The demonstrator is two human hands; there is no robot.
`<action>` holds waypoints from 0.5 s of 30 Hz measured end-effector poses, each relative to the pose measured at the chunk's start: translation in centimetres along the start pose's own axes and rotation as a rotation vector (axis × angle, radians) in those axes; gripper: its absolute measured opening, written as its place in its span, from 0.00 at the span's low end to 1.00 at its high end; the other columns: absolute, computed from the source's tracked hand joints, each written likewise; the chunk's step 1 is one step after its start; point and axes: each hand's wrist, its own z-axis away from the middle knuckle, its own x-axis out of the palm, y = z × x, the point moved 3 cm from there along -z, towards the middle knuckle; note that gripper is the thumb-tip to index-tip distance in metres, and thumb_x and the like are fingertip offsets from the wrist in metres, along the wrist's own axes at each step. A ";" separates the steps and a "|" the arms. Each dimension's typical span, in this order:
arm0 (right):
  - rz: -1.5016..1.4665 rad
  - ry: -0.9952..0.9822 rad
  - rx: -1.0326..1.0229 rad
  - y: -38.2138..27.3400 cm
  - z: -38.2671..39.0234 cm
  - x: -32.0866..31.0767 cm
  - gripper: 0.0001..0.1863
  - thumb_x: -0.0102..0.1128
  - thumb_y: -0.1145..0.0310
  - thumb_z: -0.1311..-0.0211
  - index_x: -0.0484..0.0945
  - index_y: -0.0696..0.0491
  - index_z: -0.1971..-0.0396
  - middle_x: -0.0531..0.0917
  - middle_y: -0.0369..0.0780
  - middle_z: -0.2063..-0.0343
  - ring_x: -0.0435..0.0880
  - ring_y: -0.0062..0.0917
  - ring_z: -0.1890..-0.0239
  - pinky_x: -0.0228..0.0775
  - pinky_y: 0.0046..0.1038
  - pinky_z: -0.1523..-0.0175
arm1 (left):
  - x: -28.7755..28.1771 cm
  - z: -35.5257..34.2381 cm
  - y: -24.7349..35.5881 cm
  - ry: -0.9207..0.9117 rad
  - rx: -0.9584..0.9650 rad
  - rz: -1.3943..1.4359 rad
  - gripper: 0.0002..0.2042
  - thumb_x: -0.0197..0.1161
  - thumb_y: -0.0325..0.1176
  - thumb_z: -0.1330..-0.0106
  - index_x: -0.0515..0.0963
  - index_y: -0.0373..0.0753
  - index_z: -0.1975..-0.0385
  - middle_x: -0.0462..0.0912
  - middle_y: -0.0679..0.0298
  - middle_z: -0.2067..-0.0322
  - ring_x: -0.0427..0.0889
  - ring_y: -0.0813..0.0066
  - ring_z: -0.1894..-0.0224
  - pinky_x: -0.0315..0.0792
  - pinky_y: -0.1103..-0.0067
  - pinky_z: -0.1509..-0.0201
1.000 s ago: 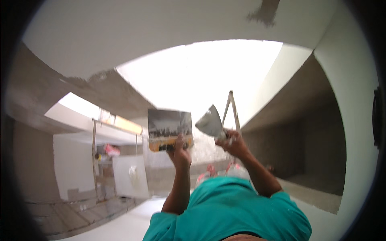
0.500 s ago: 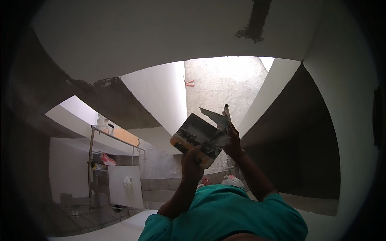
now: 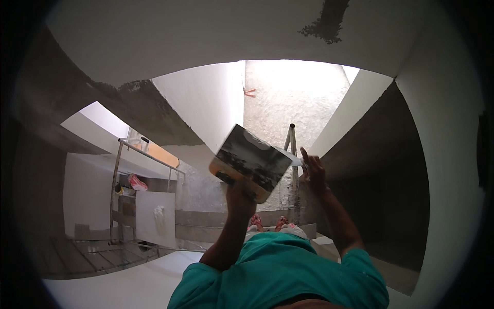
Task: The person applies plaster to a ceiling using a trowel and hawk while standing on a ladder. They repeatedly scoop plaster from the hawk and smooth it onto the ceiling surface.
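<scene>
My left hand (image 3: 241, 198) grips the yellowish-brown handle edge of a wide putty knife (image 3: 252, 159). Its broad grey blade is smeared with dark and pale patches and tilts up in front of me. Just right of it, my right hand (image 3: 315, 172) has its fingers partly raised around a second, narrower putty knife (image 3: 294, 156). The pale blade of that one reaches toward the wide knife's right edge and is partly hidden behind it. Whether the two blades touch, I cannot tell.
Scaffold tubes stand beyond my right hand (image 3: 293, 180) and at the left (image 3: 117, 190). On the left scaffold are a white board (image 3: 154, 226) with a lump of putty and a red-and-white bag (image 3: 136, 182). My feet (image 3: 257, 222) are on planks. A pale ceiling (image 3: 231, 41) has dark unfinished patches.
The narrower putty knife has swung from above the wide one to behind its right edge. My hands have drawn apart slightly, and the view has shifted, showing more of my feet.
</scene>
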 end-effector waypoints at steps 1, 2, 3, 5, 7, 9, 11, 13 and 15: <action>0.032 -0.054 0.052 1.4 2.0 0.5 0.36 0.57 0.84 0.50 0.64 0.55 0.36 0.79 0.44 0.62 0.77 0.38 0.61 0.72 0.36 0.54 | 0.3 -1.0 1.5 0.051 -0.080 0.246 0.19 0.59 0.22 0.39 0.67 0.34 0.47 0.76 0.59 0.57 0.79 0.65 0.54 0.75 0.70 0.51; -0.015 -0.077 0.144 2.4 4.0 1.0 0.36 0.57 0.83 0.47 0.63 0.54 0.35 0.79 0.46 0.61 0.77 0.41 0.58 0.72 0.37 0.53 | 0.4 -1.9 2.4 0.092 -0.148 0.444 0.20 0.59 0.21 0.39 0.67 0.35 0.47 0.76 0.59 0.56 0.79 0.66 0.53 0.74 0.70 0.50; -0.035 -0.063 0.197 3.7 6.5 1.4 0.36 0.58 0.81 0.46 0.62 0.54 0.35 0.79 0.47 0.60 0.77 0.43 0.56 0.72 0.38 0.52 | 0.7 -2.9 3.4 0.142 -0.215 0.649 0.20 0.59 0.21 0.39 0.67 0.35 0.46 0.76 0.59 0.55 0.78 0.66 0.53 0.74 0.71 0.50; -0.095 -0.053 0.306 5.3 11.4 2.2 0.35 0.59 0.79 0.46 0.62 0.53 0.35 0.80 0.50 0.58 0.78 0.46 0.54 0.72 0.39 0.50 | 0.9 -4.4 4.1 0.198 -0.329 0.957 0.21 0.59 0.20 0.39 0.66 0.35 0.45 0.75 0.60 0.54 0.77 0.67 0.52 0.73 0.71 0.48; -0.145 -0.111 0.501 5.4 16.2 2.1 0.34 0.61 0.77 0.47 0.64 0.56 0.37 0.80 0.54 0.56 0.79 0.48 0.53 0.72 0.39 0.50 | 1.3 -6.0 3.5 0.205 -0.193 0.929 0.22 0.59 0.19 0.41 0.66 0.35 0.45 0.74 0.60 0.53 0.76 0.70 0.51 0.72 0.75 0.46; -0.118 -0.194 0.714 5.6 20.7 1.5 0.32 0.61 0.77 0.48 0.67 0.59 0.40 0.80 0.56 0.57 0.80 0.50 0.54 0.72 0.39 0.50 | 1.7 -7.7 3.2 0.232 -0.102 0.874 0.22 0.59 0.19 0.42 0.66 0.34 0.46 0.75 0.60 0.54 0.76 0.71 0.51 0.72 0.76 0.46; -0.082 -0.245 0.853 6.3 24.8 0.9 0.30 0.61 0.78 0.49 0.69 0.62 0.42 0.80 0.57 0.58 0.80 0.51 0.54 0.72 0.39 0.49 | 2.0 -9.6 3.3 0.319 -0.118 0.801 0.23 0.60 0.20 0.44 0.67 0.33 0.47 0.76 0.61 0.55 0.77 0.71 0.52 0.73 0.76 0.47; -0.053 -0.253 0.916 6.9 27.7 0.2 0.29 0.60 0.78 0.50 0.69 0.63 0.43 0.80 0.57 0.58 0.80 0.51 0.54 0.72 0.39 0.49 | 2.7 -11.7 4.5 0.398 -0.084 0.767 0.23 0.60 0.21 0.44 0.68 0.32 0.47 0.76 0.61 0.55 0.77 0.70 0.53 0.74 0.75 0.49; 0.000 -0.241 0.901 7.5 29.5 -0.5 0.30 0.60 0.78 0.50 0.69 0.64 0.43 0.80 0.57 0.58 0.80 0.52 0.54 0.71 0.40 0.48 | 2.5 -14.4 6.1 0.453 -0.035 0.650 0.21 0.60 0.22 0.44 0.69 0.31 0.48 0.77 0.59 0.54 0.78 0.68 0.54 0.74 0.74 0.50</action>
